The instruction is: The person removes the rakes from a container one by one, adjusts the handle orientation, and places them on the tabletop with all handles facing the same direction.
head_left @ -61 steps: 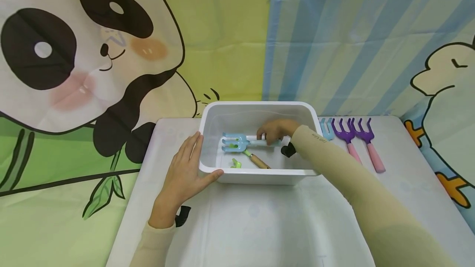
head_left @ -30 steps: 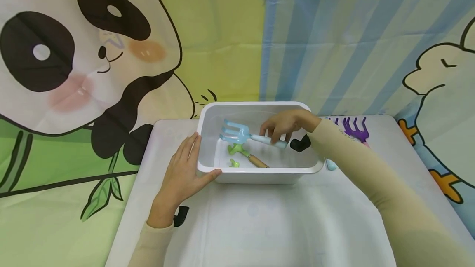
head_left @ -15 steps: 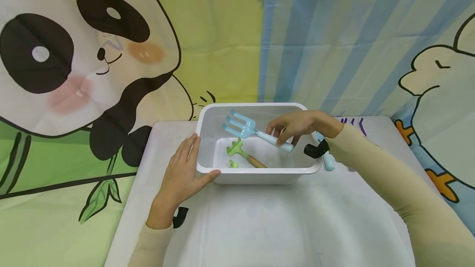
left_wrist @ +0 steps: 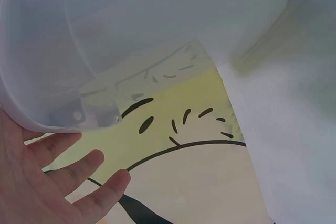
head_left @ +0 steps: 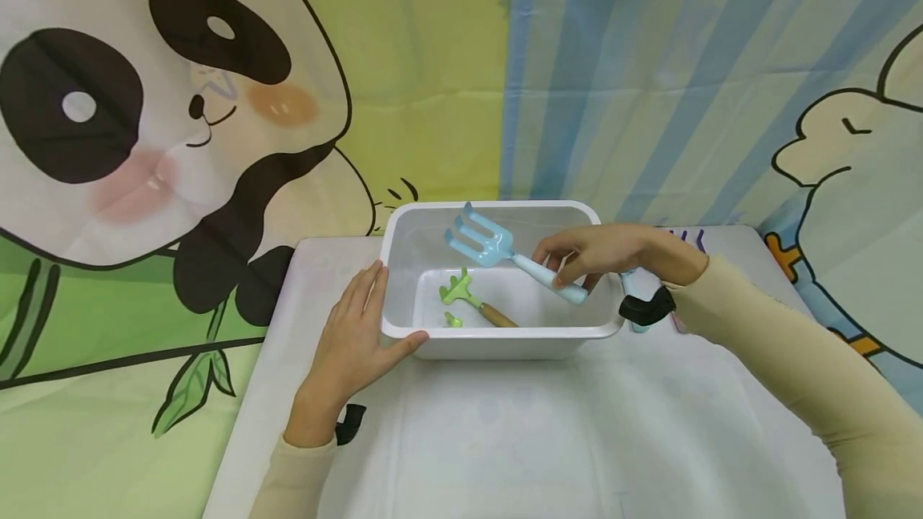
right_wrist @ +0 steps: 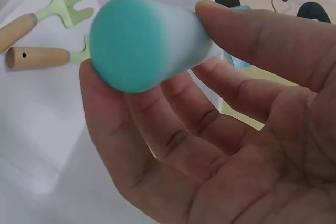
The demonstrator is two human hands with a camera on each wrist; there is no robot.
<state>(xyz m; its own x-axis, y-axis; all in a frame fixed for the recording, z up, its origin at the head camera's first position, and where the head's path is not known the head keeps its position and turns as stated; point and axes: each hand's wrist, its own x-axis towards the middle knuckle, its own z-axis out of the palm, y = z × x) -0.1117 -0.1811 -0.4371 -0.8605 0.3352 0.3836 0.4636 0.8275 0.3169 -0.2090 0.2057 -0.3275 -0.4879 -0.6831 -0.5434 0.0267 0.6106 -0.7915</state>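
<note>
My right hand [head_left: 613, 251] grips the pale blue handle of a hand rake [head_left: 487, 247], its tines tilted up to the left above the white bin [head_left: 497, 333]. In the right wrist view, the thumb and fingers hold the handle [right_wrist: 186, 38] near its teal end. Against the bin's left side rests my left hand [head_left: 353, 351], fingers extended and thumb over the front corner. On the bin floor lie a green rake [head_left: 458, 289] with a wooden handle and, mostly hidden by the front wall, a second green tool [head_left: 453, 320]; its wooden handle [right_wrist: 39, 57] shows in the right wrist view.
Right of the bin, my right hand and wrist mostly hide another light blue rake [head_left: 639, 327] and purple rakes [head_left: 699, 240] on the white table [head_left: 505, 439]. A printed cloth [head_left: 425, 86] with a panda stands close behind the table.
The right hand has lifted the blue rake off the bin floor and moved it up and to the right, uncovering the green rake. The left hand stays against the bin.
</note>
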